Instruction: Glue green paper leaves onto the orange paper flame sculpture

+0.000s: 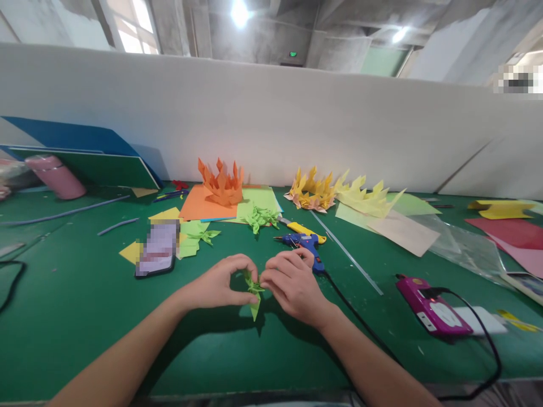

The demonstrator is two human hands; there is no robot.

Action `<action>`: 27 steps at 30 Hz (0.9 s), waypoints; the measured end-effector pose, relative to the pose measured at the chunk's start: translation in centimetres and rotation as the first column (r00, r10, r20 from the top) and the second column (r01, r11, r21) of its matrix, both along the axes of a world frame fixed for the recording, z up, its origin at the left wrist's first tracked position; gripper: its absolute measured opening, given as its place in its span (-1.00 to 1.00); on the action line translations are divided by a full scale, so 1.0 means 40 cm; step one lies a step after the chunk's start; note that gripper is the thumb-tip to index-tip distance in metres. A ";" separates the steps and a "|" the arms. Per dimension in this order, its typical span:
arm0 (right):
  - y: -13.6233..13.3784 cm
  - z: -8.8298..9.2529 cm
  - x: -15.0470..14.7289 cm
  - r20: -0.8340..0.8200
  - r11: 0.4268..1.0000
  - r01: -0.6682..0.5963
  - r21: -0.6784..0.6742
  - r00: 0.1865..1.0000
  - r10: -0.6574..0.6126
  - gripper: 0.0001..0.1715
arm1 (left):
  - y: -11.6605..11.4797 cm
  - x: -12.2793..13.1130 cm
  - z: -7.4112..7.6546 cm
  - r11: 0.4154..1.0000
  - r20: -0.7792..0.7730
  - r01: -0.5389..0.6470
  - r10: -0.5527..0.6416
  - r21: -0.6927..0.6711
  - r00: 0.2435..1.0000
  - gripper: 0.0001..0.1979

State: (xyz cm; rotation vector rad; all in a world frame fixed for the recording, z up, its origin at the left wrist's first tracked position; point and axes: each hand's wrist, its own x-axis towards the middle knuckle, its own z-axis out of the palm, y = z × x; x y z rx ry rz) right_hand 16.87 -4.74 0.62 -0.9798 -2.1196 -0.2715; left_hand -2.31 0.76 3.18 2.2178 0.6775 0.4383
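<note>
Both my hands meet over the green table near its front edge. My left hand and my right hand pinch a small folded green paper piece between their fingertips, a pointed tip hanging down from it. Just behind my right hand lies a blue hot-glue gun with a black cord trailing toward me.
A phone lies left of my hands among yellow and green paper scraps. Behind are an orange paper crown on orange and green sheets, green folded pieces, yellow paper crowns, a yellow utility knife. A magenta device sits right; a pink bottle far left.
</note>
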 end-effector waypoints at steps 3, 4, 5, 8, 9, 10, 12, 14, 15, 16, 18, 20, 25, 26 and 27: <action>0.002 -0.003 0.000 -0.004 1.000 0.006 0.013 1.000 -0.006 -0.78 | 0.001 -0.001 -0.001 1.000 0.018 0.009 -0.009 -0.007 1.000 -0.76; 0.003 -0.004 0.001 -0.005 1.000 0.009 0.015 1.000 -0.009 -0.78 | 0.001 -0.001 -0.001 1.000 0.020 0.008 -0.008 -0.003 1.000 -0.75; 0.004 -0.005 0.001 -0.006 1.000 0.012 0.018 1.000 -0.012 -0.77 | 0.001 -0.002 0.000 1.000 0.020 0.002 -0.002 0.004 1.000 -0.74; 0.006 -0.004 0.003 -0.023 0.999 0.023 0.036 1.000 -0.022 -0.75 | 0.001 -0.005 0.000 0.999 0.018 -0.034 0.034 0.026 0.999 -0.70; 0.006 -0.003 0.004 -0.033 0.999 0.025 0.044 0.999 -0.024 -0.74 | 0.002 -0.005 -0.002 0.998 0.017 -0.047 0.046 0.035 0.999 -0.69; 0.006 -0.001 0.004 -0.047 0.998 0.029 0.053 0.999 -0.027 -0.74 | 0.002 -0.006 -0.004 0.997 0.017 -0.055 0.054 0.045 0.998 -0.68; 0.005 0.001 0.005 -0.082 0.996 0.038 0.079 0.996 -0.032 -0.75 | 0.004 -0.006 -0.011 0.996 0.028 -0.052 0.051 0.067 0.998 -0.71; 0.003 0.003 0.005 -0.112 0.993 0.043 0.113 0.993 -0.031 -0.77 | 0.007 -0.005 -0.019 0.997 0.058 -0.031 0.027 0.077 0.998 -0.76; 0.002 0.004 0.005 -0.117 0.991 0.040 0.125 0.993 -0.026 -0.77 | 0.008 -0.004 -0.023 0.997 0.075 -0.015 0.009 0.077 0.997 -0.78; 0.001 0.004 0.005 -0.116 0.991 0.034 0.133 0.993 -0.018 -0.77 | 0.010 -0.002 -0.025 0.997 0.089 -0.001 -0.006 0.076 0.996 -0.79; 0.000 0.005 0.006 -0.099 0.991 0.013 0.135 0.995 0.000 -0.77 | 0.012 0.000 -0.027 0.997 0.100 0.017 -0.024 0.070 0.995 -0.79; 0.000 0.006 0.007 -0.086 0.992 -0.001 0.129 0.996 0.012 -0.77 | 0.014 0.001 -0.026 0.998 0.099 0.019 -0.025 0.066 0.995 -0.78; 0.001 0.002 0.015 -0.072 0.994 -0.021 0.109 0.997 0.029 -0.80 | 0.015 0.000 -0.024 0.998 0.082 -0.011 0.006 0.057 0.997 -0.73; 0.000 0.002 0.017 -0.060 0.995 -0.027 0.095 0.998 0.033 -0.82 | 0.015 0.000 -0.025 0.998 0.072 -0.019 0.015 0.058 0.997 -0.72; -0.001 0.001 0.018 -0.046 0.996 -0.034 0.078 0.998 0.037 -0.83 | 0.014 0.000 -0.025 0.998 0.063 -0.025 0.021 0.060 0.998 -0.72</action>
